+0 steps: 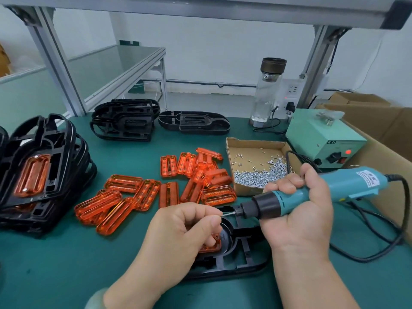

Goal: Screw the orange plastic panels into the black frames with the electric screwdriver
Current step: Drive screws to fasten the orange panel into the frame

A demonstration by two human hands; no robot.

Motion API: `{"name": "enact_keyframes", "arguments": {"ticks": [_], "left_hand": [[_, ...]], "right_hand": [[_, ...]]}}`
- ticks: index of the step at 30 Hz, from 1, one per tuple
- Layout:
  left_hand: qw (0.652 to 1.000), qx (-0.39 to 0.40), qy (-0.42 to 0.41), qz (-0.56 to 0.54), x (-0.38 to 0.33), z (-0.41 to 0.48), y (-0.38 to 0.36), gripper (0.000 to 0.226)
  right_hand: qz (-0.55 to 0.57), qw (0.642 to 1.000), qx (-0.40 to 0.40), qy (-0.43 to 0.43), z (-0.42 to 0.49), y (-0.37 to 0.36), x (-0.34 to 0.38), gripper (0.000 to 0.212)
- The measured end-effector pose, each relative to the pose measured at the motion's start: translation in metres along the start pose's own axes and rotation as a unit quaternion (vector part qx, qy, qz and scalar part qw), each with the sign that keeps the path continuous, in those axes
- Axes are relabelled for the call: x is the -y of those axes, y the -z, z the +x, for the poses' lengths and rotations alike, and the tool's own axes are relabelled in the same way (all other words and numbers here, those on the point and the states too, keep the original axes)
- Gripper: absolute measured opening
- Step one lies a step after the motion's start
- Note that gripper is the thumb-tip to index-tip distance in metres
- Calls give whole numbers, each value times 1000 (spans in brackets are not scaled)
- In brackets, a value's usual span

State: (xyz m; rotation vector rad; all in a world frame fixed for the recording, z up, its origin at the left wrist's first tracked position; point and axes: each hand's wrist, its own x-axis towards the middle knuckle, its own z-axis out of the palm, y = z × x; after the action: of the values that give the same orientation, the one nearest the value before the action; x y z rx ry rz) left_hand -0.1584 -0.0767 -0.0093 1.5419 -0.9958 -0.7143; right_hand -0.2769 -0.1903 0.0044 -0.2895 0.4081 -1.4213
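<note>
My right hand [298, 208] grips the teal electric screwdriver [312, 192], held level with its bit pointing left. My left hand [185, 233] pinches a small screw [222, 215] at the tip of the bit. Under both hands a black frame [236, 253] lies on the green mat, with an orange panel [209, 246] seated in it and mostly hidden by my left hand. Loose orange panels [156, 192] lie scattered across the middle of the mat.
A cardboard tray of screws [256, 166] stands right of the panels. Finished frames with panels are stacked at the left [40, 175]. Bare black frames [124, 121] lie at the back. A green power box [323, 139], a glass bottle [267, 92] and cardboard boxes [379, 121] fill the right.
</note>
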Motion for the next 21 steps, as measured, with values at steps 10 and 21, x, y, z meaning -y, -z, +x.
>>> {"name": "enact_keyframes", "arguments": {"ticks": [10, 21], "left_hand": [[1000, -7, -4, -6, 1, -2, -3, 22], [999, 9, -28, -17, 2, 1, -2, 14]], "right_hand": [[-2, 1000, 18, 12, -5, -2, -3, 6], [-14, 997, 63, 36, -11, -4, -4, 7]]}}
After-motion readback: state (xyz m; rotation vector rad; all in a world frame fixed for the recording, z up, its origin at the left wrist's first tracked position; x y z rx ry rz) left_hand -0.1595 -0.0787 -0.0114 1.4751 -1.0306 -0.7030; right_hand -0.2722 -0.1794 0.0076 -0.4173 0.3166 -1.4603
